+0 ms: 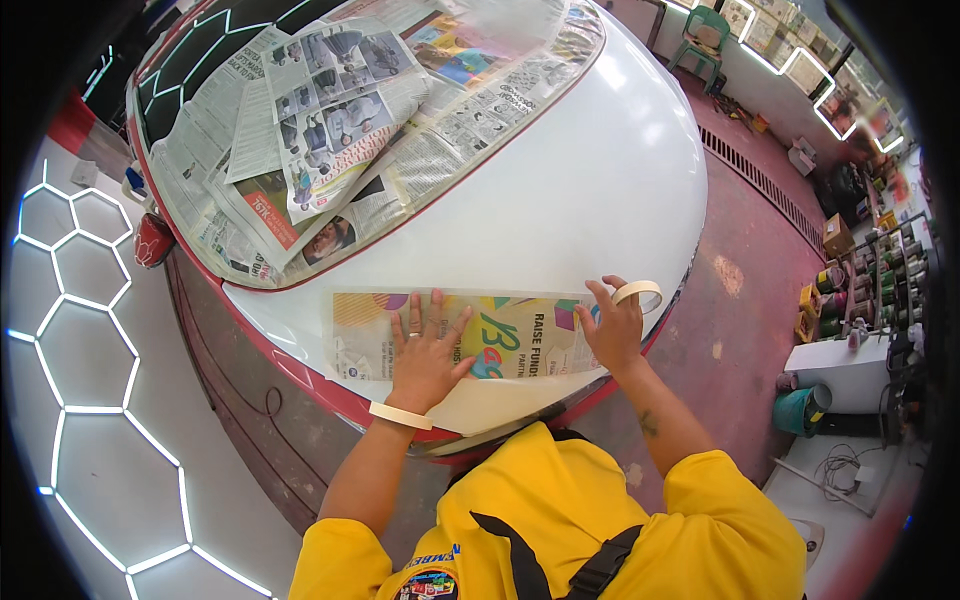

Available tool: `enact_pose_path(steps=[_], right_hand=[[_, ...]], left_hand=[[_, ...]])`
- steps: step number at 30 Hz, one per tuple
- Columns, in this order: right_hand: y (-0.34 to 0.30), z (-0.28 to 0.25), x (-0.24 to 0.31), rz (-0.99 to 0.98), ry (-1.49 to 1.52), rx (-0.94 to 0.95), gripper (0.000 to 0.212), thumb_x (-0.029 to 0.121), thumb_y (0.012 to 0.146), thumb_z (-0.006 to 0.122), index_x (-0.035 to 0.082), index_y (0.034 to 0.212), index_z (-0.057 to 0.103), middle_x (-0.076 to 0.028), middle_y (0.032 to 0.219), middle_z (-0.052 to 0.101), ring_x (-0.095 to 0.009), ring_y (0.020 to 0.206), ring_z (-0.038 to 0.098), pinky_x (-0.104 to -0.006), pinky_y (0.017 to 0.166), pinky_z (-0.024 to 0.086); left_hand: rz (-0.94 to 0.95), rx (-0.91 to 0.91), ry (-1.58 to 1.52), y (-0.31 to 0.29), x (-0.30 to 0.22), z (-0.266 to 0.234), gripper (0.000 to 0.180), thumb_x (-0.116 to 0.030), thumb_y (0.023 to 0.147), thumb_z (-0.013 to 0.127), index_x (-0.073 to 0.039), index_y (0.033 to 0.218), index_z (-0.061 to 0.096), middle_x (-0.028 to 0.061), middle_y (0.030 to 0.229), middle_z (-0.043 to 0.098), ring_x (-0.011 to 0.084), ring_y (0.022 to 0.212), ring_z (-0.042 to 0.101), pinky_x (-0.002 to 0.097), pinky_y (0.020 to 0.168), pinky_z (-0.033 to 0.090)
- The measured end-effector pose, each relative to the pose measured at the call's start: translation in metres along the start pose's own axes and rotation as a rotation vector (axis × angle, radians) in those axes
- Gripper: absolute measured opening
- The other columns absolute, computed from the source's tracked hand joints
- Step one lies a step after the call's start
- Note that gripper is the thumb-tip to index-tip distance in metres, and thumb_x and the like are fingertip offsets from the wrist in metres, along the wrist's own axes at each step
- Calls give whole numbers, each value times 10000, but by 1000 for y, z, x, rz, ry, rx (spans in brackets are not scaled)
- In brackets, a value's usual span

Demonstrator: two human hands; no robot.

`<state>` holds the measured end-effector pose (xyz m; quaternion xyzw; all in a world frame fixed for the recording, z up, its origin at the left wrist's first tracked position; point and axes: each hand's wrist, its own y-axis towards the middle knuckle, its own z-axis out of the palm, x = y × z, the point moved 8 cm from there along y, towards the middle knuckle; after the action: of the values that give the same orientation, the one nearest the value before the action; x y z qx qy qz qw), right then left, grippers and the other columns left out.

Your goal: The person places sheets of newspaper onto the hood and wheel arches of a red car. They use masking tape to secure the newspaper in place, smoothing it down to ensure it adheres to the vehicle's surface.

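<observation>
A strip of printed newspaper (465, 372) lies flat on the white car panel (560, 200) in front of me. My left hand (428, 355) rests on its left part, fingers spread and palm down, with a ring on one finger. Around my left wrist sits a cream tape roll (400, 415), worn like a bracelet. At the strip's right end is my right hand (612, 325), thumb and fingers bent at the paper's edge. A second roll of masking tape (650, 288) is held at its fingers; the exact grip is partly hidden.
Newspaper sheets (340, 110) cover the car's glass, edged by red trim. A red side mirror (153, 240) sticks out at left. A hose (272, 400) runs over the floor. At right are a floor grate (765, 190), shelves of cans (870, 280), a teal bucket (802, 410) and a green chair (703, 42).
</observation>
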<state>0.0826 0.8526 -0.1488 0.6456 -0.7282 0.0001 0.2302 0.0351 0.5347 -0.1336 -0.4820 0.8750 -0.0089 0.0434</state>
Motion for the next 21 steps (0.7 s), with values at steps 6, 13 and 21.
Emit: enact_pose_path(steps=[6, 13, 21], right_hand=[[-39, 25, -12, 76, -45, 288, 707, 600, 1016, 651, 335, 1647, 472, -232, 1746, 246, -494, 1540, 361, -600, 1223, 338], [-32, 21, -19, 109, -19, 351, 749, 647, 1013, 633, 373, 1675, 417, -231, 1769, 193, -484, 1572, 307, -567, 1258, 294], [-18, -41, 12, 146, 602, 355, 776, 110, 945, 713, 179, 1636, 366, -242, 1500, 551, -335, 1232, 652, -415, 981, 546]], left_hand=[[-225, 99, 62, 3, 10, -17, 1030, -672, 934, 694, -261, 1751, 221, 131, 1834, 97, 386, 1679, 107, 735, 1275, 93], [-518, 13, 132, -28, 115, -32, 1003, -745, 1003, 525, -202, 1761, 156, 126, 1835, 98, 356, 1683, 133, 748, 1272, 87], [-509, -437, 102, -32, 76, -94, 826, -326, 862, 869, -161, 1595, 525, 244, 1649, 430, 405, 1569, 368, 649, 1250, 269]])
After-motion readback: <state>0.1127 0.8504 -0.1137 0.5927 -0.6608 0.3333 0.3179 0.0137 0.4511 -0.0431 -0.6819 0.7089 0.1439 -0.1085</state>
